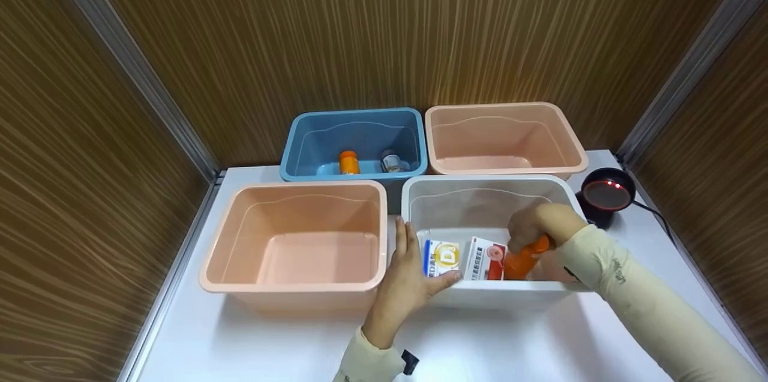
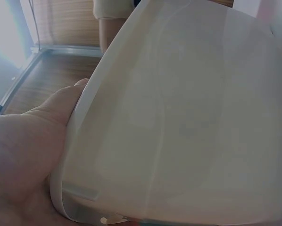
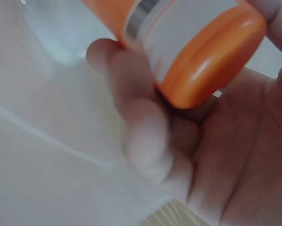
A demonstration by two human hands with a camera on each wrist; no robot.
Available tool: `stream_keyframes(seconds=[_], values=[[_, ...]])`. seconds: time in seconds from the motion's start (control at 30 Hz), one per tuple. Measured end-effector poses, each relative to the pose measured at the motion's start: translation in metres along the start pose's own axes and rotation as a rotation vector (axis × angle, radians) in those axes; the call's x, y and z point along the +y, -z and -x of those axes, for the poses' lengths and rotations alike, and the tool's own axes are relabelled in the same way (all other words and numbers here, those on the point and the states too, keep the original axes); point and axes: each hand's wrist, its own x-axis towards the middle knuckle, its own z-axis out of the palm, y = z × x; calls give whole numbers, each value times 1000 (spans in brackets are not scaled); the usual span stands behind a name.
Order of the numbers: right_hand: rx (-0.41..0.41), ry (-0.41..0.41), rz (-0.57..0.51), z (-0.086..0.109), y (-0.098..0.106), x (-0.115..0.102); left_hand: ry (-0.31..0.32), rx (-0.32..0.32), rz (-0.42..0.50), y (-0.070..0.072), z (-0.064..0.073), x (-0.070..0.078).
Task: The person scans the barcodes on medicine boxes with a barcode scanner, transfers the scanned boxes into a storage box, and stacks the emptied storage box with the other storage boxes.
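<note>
The orange bottle (image 3: 211, 61) has a glossy, rounded end, a pale label and what seems, through blur, a silvery-grey band. The right hand (image 1: 534, 226) grips it inside the white bin (image 1: 504, 299), right of the head frame's centre. The left hand (image 1: 403, 286) rests, fingers extended, on the bin's lower-left corner.

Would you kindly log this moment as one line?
left hand: touches white bin | right hand: grips orange bottle inside white bin | also inside: two boxes | blue bin: holds containers
</note>
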Motion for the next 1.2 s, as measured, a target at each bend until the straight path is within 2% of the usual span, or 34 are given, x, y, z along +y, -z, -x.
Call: stream_keyframes(seconds=[0.03,0.1,0.17,0.23,0.37,0.47,0.57,0.67,0.77,0.83,0.93,1.1,1.2], values=[[28,15,-21,5,2,0,1,0,1,0,0,0],[93,97,-21,16,8,-1,1,-2,-2,0,0,0],[169,224,11,27,15,0,-4,-1,-5,0,1,0],[254,320,-35,37,20,2,-9,2,-5,0,1,1],[395,465,-218,53,27,10,-10,6,4,0,1,0],[432,558,-439,59,30,16,-8,10,6,0,1,-1],[417,665,-690,62,31,22,-1,6,-4,0,1,-1],[347,785,-934,62,31,24,-2,7,-14,0,1,-1],[270,874,-1116,61,30,24,-9,16,-13,-1,0,0],[252,907,-1192,61,30,23,-12,21,-11,-2,0,0],[307,907,-1207,62,29,22,-5,17,-1,-2,0,1],[504,902,-1114,60,26,22,10,8,3,-1,0,1],[605,940,-1161,60,25,22,10,6,-1,-2,0,0]])
